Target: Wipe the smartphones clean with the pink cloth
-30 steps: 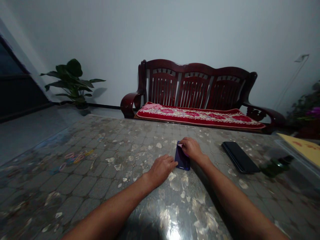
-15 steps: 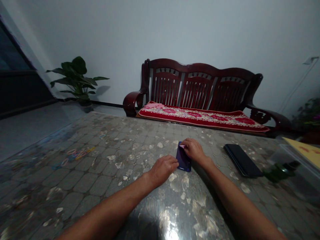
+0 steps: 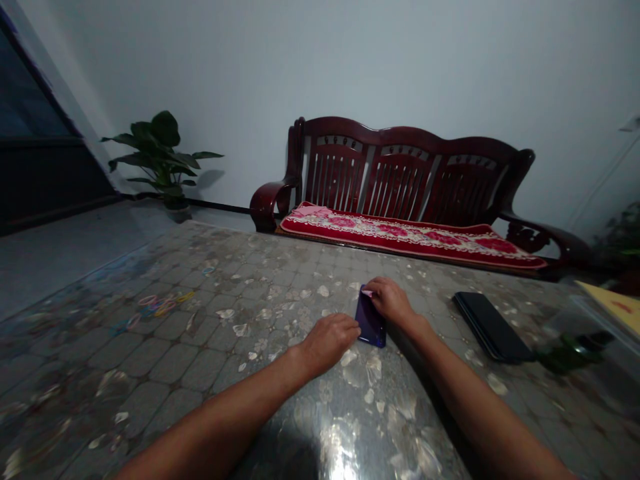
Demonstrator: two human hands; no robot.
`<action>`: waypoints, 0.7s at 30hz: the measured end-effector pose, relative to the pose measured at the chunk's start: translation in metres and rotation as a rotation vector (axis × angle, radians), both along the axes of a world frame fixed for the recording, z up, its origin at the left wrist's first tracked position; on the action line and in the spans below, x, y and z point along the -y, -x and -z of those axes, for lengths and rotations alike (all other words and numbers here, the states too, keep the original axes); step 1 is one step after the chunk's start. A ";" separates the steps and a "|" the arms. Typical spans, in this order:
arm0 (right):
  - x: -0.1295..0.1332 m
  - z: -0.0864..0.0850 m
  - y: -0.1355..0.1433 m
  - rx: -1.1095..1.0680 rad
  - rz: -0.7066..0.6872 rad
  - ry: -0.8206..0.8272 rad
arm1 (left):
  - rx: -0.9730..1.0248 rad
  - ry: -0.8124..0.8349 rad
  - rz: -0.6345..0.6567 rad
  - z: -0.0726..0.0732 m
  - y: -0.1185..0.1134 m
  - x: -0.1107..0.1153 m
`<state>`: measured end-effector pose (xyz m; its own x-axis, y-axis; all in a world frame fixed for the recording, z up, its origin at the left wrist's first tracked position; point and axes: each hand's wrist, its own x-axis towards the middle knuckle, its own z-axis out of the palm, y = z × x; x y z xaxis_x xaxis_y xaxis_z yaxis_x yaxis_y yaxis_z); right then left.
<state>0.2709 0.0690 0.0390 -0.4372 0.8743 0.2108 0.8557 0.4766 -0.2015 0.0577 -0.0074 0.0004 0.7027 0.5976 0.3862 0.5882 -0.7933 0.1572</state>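
Observation:
A dark blue, glossy phone-like object (image 3: 371, 327) lies flat on the patterned table. My left hand (image 3: 331, 340) rests at its left edge, fingers together and touching that edge. Over its upper right part is my right hand (image 3: 391, 300), closed in a pinch on a small pink piece (image 3: 367, 293) at the object's top. The right fingers hide part of this piece and of the object's upper surface.
Colourful rubber bands (image 3: 163, 305) lie on the table (image 3: 200, 373) at left. At right are a black wallet-like case (image 3: 493, 327), a green bottle (image 3: 570, 353) and a clear box with a yellow sheet (image 3: 613, 307). A wooden bench (image 3: 395, 180) stands behind.
The whole view has shifted slightly, so things appear a little farther right. Both hands keep nearly the same place on the blue object.

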 end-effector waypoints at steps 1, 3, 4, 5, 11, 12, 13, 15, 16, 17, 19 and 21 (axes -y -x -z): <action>-0.002 0.000 0.001 -0.009 0.004 -0.001 | -0.002 0.000 -0.001 -0.001 0.000 0.001; -0.003 0.002 0.000 -0.034 -0.020 -0.012 | 0.001 0.008 -0.004 -0.002 0.001 0.002; -0.002 0.004 -0.001 -0.048 -0.046 -0.018 | 0.005 0.014 -0.006 -0.003 0.001 0.002; 0.000 0.006 -0.003 -0.061 -0.080 -0.024 | 0.009 0.019 -0.006 -0.003 0.001 0.002; 0.012 0.012 -0.013 -0.038 -0.188 -0.046 | 0.005 0.021 0.001 -0.002 0.001 0.001; 0.011 0.011 -0.013 -0.025 -0.167 -0.049 | 0.006 0.019 0.002 -0.002 0.001 0.001; 0.008 0.010 -0.012 -0.016 -0.142 -0.050 | 0.009 0.018 0.002 -0.001 0.001 0.001; 0.002 0.007 -0.010 -0.015 -0.100 -0.046 | 0.017 0.016 0.000 -0.001 0.001 0.001; 0.000 0.006 -0.009 -0.021 -0.089 -0.044 | 0.020 0.016 -0.002 -0.001 0.001 0.001; -0.002 0.005 -0.008 -0.029 -0.087 -0.041 | 0.021 0.016 -0.005 -0.001 0.001 0.001; -0.002 0.007 -0.007 -0.042 -0.103 -0.040 | 0.020 0.019 -0.009 -0.001 0.001 0.001; 0.002 0.009 -0.008 -0.052 -0.147 -0.041 | 0.016 0.022 -0.010 -0.001 0.001 0.001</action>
